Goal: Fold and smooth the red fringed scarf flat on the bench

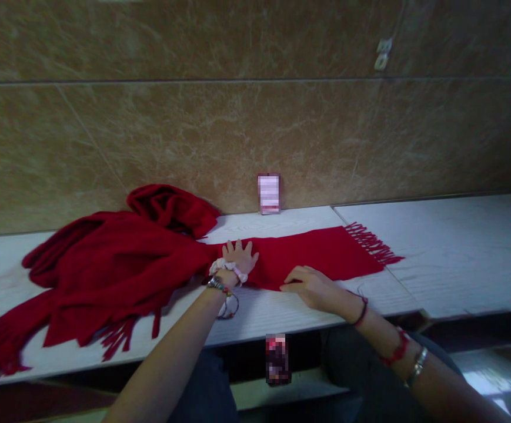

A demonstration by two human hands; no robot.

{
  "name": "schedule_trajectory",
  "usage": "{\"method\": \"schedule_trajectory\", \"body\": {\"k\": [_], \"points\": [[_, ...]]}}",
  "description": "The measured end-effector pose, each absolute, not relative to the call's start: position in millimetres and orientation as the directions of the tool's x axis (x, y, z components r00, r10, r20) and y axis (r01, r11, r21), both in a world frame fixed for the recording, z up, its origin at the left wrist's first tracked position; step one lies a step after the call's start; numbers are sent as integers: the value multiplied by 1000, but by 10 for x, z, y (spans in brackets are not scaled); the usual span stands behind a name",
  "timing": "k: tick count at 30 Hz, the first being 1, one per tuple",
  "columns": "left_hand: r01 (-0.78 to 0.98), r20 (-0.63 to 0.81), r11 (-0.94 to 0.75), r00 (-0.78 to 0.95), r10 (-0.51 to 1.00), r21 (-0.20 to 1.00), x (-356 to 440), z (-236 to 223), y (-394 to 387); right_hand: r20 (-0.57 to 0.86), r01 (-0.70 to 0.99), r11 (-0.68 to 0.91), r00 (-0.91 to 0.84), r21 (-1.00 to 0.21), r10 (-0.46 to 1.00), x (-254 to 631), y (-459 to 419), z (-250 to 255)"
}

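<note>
A long red scarf (317, 252) with fringed ends lies across the white tabletop (449, 258). Its right part is spread flat, its left part is bunched in a heap (114, 258). My left hand (240, 256) rests flat on the scarf near the middle, fingers spread, open. My right hand (306, 286) lies palm down at the scarf's near edge, fingers stretched toward the left and touching the cloth. Both wrists wear bracelets.
A small blurred card (269, 193) leans against the brown marble wall (255, 117) behind the scarf. A seam (370, 249) splits the tabletop into two boards. A blurred small object (277, 358) hangs below the table's front edge, by my knees.
</note>
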State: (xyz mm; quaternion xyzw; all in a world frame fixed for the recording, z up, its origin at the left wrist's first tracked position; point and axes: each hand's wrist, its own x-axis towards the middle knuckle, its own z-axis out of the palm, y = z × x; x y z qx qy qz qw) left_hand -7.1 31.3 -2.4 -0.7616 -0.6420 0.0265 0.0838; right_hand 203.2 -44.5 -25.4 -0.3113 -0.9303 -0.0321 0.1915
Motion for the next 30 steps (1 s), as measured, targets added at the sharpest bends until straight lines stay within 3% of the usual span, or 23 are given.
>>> {"method": "schedule_trajectory", "body": {"k": [3, 6, 10, 16, 19, 21, 23, 25, 30], "points": [[947, 50, -299, 307, 951, -121, 8, 23, 247, 376, 587, 807, -736, -59, 563, 2029, -446, -250], [879, -60, -476, 474, 878, -11, 82, 22, 218, 376, 582, 811, -740, -57, 558, 2032, -436, -266], [935, -133, -351, 353, 926, 45, 82, -57, 303, 380, 581, 811, -737, -67, 559, 2040, -429, -289], [997, 31, -37, 39, 999, -67, 111, -69, 314, 385, 590, 805, -730, -63, 565, 2032, -443, -273], [977, 152, -195, 207, 967, -90, 234, -56, 218, 374, 590, 805, -735, -58, 565, 2028, -446, -267], [904, 87, -426, 427, 900, -39, 293, -71, 193, 372, 593, 803, -735, -54, 567, 2031, -443, -274], [845, -24, -534, 535, 845, 28, 298, -102, 221, 377, 593, 803, -733, -50, 565, 2036, -436, -290], [876, -70, -480, 482, 873, 51, 249, -134, 280, 381, 589, 806, -734, -53, 562, 2041, -422, -308], [950, -30, -311, 312, 950, 32, 90, -157, 365, 368, 585, 803, -727, -109, 580, 2026, -403, -296]]}}
